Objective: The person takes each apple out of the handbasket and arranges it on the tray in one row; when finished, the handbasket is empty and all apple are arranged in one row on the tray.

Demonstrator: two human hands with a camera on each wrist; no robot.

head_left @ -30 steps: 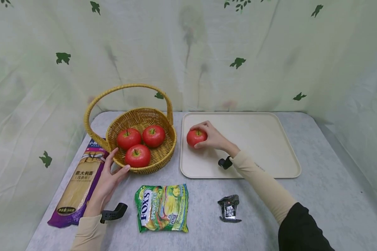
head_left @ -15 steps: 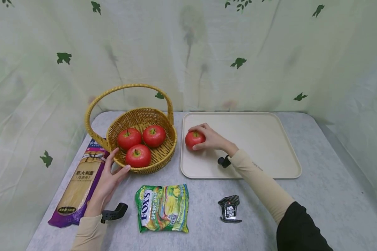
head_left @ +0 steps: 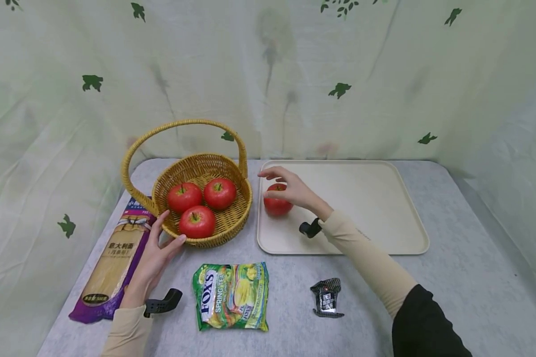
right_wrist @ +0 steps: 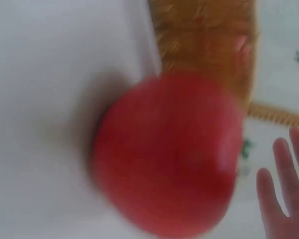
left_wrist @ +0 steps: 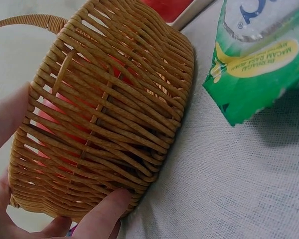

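My left hand (head_left: 154, 260) holds the near left side of a wicker basket (head_left: 230, 230), fingers spread along its rim and wall. In the left wrist view the fingertips (left_wrist: 112, 204) press against the woven side (left_wrist: 104, 109). Three red apples (head_left: 197, 221) lie inside the basket. A further red apple (head_left: 278, 207) sits at the left end of a cream tray (head_left: 362, 198). Over it my right hand (head_left: 297, 189) hovers with fingers extended, partly covering it in the head view. In the right wrist view that apple (right_wrist: 169, 154) stands apart from the outstretched fingers (right_wrist: 289, 179).
A purple pack of spaghetti (head_left: 116, 258) lies left of the basket, partly under my left arm. In front are a green FOX'S candy bag (head_left: 231, 296) and a small black wrapped packet (head_left: 326, 297). A leaf-print curtain (head_left: 295, 74) hangs behind the table.
My right hand has let go of the apple on the tray and risen slightly, its fingers opening. Before that, the apple shifted a little left. The left hand and basket stay put.
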